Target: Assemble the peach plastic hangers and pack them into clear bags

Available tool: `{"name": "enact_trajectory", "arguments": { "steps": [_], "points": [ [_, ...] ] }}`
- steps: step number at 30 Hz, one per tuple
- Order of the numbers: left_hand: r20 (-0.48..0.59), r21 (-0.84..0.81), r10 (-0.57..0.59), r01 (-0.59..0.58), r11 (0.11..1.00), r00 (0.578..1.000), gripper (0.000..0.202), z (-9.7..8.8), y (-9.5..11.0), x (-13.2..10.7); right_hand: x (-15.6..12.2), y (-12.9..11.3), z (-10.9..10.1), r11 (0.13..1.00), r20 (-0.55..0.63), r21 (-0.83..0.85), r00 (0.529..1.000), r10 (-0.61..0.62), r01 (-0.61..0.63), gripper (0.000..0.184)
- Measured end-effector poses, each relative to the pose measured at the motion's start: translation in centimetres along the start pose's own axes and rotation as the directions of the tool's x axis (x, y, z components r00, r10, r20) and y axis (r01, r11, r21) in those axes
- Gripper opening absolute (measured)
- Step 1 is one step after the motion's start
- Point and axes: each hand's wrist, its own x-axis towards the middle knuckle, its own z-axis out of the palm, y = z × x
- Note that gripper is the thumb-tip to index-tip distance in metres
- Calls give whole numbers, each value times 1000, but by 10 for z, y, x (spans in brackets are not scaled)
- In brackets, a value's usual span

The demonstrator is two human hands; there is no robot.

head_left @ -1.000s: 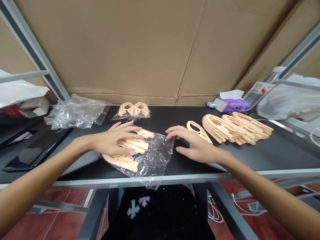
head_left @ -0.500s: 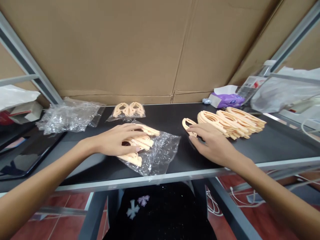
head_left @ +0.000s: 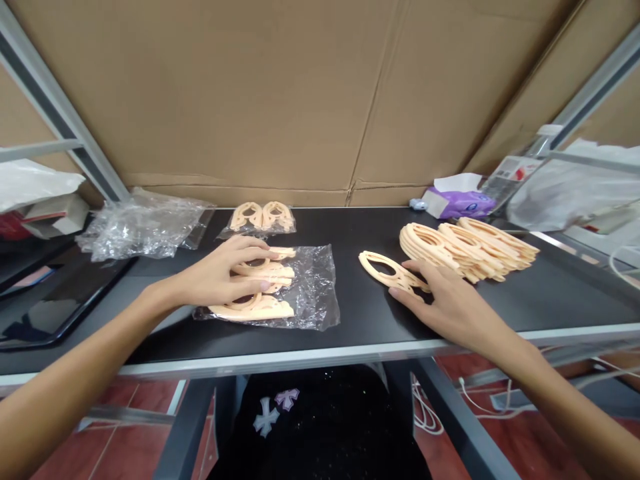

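Note:
A clear plastic bag (head_left: 317, 287) lies on the black table with several beige folding hangers (head_left: 257, 309) in or on it. Across them rests my left hand (head_left: 227, 273), fingers spread, thumb and fingertips touching the hangers. My right hand (head_left: 453, 303) has thumb and fingers on the end of a single beige folding hanger (head_left: 383, 268), its oval loop pointing left. Just behind that hand is a stack of like hangers (head_left: 465, 247). Part of the held hanger is hidden under my fingers.
Two hangers in a clear bag (head_left: 263, 217) lie at the back. Crumpled clear bags (head_left: 145, 223) and a dark phone-like slab (head_left: 55, 300) are at left. A purple tissue pack (head_left: 457, 203) and a bottle (head_left: 525, 167) stand back right. Cardboard (head_left: 240, 93) walls the rear.
My right hand has come right and nearer, drawing a hanger out from beside the stack. The bag under my left hand has turned straighter and shifted left.

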Motion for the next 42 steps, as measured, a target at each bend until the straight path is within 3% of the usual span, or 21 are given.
{"name": "enact_trajectory", "arguments": {
  "steps": [5,11,16,20,27,32,34,38,42],
  "points": [
    [-17,-129,-11,9,992,1000,45,4,0,0,2,4,-3,998,52,70,999,-7,3,45],
    [-102,-250,-39,12,968,994,33,10,-1,-1,6,0,-15,923,16,385,1000,11,-16,47],
    [-127,-345,-72,24,938,989,29,11,-4,-1,19,-27,-20,907,65,400,983,-172,132,42],
    [-122,-383,-117,62,922,986,31,9,1,0,31,-50,-8,876,154,450,951,-268,174,38],
    [-133,-399,-137,73,914,982,35,9,7,1,47,-88,16,862,121,429,928,-352,271,36],
    [-110,-436,-154,91,895,982,38,9,10,1,65,-114,23,760,114,562,879,-463,328,47],
    [-117,-425,-169,104,899,979,38,8,11,0,66,-115,21,753,134,583,878,-459,305,46],
    [-117,-416,-173,109,903,978,39,8,11,0,61,-101,17,830,172,518,925,-338,207,43],
    [-117,-404,-167,106,909,979,39,9,11,0,64,-90,22,879,235,434,917,-321,197,49]
  ]
}}
